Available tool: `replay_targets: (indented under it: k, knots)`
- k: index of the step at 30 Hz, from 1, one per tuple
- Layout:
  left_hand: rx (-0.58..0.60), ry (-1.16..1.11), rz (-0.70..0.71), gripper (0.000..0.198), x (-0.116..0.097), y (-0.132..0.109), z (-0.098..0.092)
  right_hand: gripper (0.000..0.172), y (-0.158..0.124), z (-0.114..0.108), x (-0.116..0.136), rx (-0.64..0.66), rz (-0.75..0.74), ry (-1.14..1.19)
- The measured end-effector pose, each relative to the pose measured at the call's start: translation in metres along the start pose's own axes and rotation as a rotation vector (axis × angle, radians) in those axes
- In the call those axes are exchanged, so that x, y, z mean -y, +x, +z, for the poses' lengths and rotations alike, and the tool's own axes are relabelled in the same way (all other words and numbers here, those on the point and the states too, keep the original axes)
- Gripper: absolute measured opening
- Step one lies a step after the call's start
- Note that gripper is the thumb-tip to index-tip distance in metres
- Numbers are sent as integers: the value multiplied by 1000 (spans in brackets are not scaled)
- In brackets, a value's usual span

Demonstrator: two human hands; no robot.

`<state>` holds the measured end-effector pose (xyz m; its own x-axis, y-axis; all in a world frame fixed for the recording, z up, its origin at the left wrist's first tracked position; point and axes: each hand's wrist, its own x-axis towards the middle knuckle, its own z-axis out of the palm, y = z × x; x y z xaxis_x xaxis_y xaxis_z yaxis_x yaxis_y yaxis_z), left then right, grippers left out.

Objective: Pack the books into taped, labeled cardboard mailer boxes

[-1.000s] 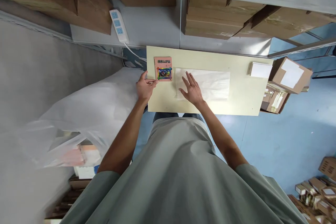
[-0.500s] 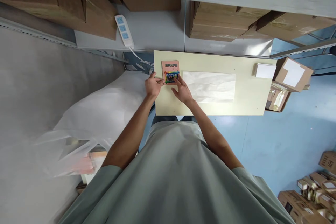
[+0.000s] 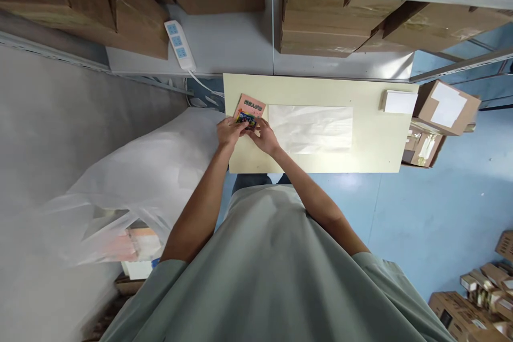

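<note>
I have the left hand (image 3: 229, 131) gripping the book (image 3: 251, 105) by its lower left part, thumb across the cover, and the right hand (image 3: 265, 137) holding its lower right edge. The book sits askew over the table's (image 3: 372, 144) left end, beside the flat white sheet (image 3: 310, 129); whether it is lifted, I cannot tell.

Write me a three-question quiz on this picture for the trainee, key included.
1. Multiple choice: what do the left hand and the right hand both touch? A) a cardboard box; B) the pink booklet; C) a plastic bag.
2. True or false: the white sheet lies on the cream tabletop, to the right of both hands.
3. Count: how many blue socket panels show on the power strip?
Key: 1 B; 2 true; 3 three.
</note>
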<state>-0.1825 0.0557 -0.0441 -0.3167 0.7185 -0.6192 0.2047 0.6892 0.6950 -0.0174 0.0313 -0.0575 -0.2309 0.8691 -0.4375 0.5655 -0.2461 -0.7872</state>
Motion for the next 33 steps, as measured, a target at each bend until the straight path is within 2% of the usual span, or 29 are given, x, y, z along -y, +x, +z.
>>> replay_targets:
  k: [4, 7, 11, 14, 18, 22, 25, 27, 30, 33]
  knots:
    - [-13, 52, -167, 26, -6, -17, 0, 60, -3, -12, -1, 7, 32, -42]
    - [25, 111, -191, 32, -6, -33, -2, 55, -2, -26, -7, 63, 10, 9]
    - [92, 108, -45, 45, -12, -67, -8, 51, -1, -38, -16, 149, 31, 188]
    - [164, 47, 78, 46, -28, -98, -13, 63, -10, -49, -21, 166, -14, 407]
    - [246, 59, 154, 49, -56, -129, -5, 77, -42, -89, -33, 167, -89, 621]
    - [419, 106, 171, 52, -72, -137, 31, 75, -82, -146, -60, 96, -68, 648]
    - [624, 123, 154, 53, -71, -133, 74, 75, -107, -182, -89, -15, -7, 636]
    - [714, 163, 136, 55, -66, -129, 105, 75, -119, -200, -108, -93, 24, 609]
    - [700, 361, 184, 48, -59, -122, 145, 73, -132, -219, -135, -180, 45, 549]
    - [630, 579, 297, 38, -55, -113, 169, 71, -140, -230, -156, -227, 79, 451]
